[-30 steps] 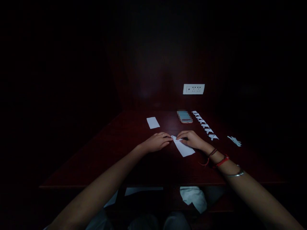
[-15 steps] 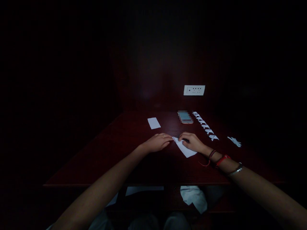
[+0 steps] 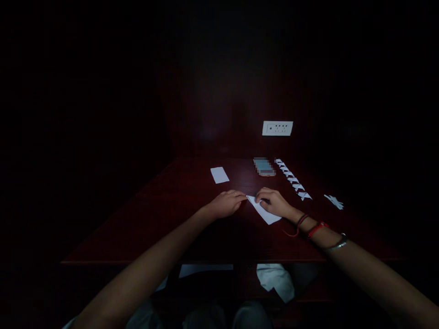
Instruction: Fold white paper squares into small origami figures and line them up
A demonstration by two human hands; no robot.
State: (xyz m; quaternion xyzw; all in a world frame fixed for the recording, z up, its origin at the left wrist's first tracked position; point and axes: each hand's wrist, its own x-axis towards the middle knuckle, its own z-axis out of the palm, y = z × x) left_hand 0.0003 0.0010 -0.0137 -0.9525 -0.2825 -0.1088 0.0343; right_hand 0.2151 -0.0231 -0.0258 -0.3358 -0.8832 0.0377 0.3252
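Broadly, you work at a dark red table [image 3: 137,224], a pale crumpled cloth [image 3: 277,281] below its near edge. On it, your left hand [image 3: 226,203] lies with fingers pressed together, tips at the upper-left point of a white paper [image 3: 266,216]. Your right hand [image 3: 276,203] rests on that paper, fingers curled; you cannot tell whether they pinch it. Beyond your right hand runs a row of folded papers [image 3: 292,179]; the wall carries a socket plate [image 3: 277,128]. Just beside the row's far end lies a phone [image 3: 265,167], its screen blurred, any writing unreadable. A loose sheet [image 3: 219,175] lies farther left, thin white strips [image 3: 334,202] at right.
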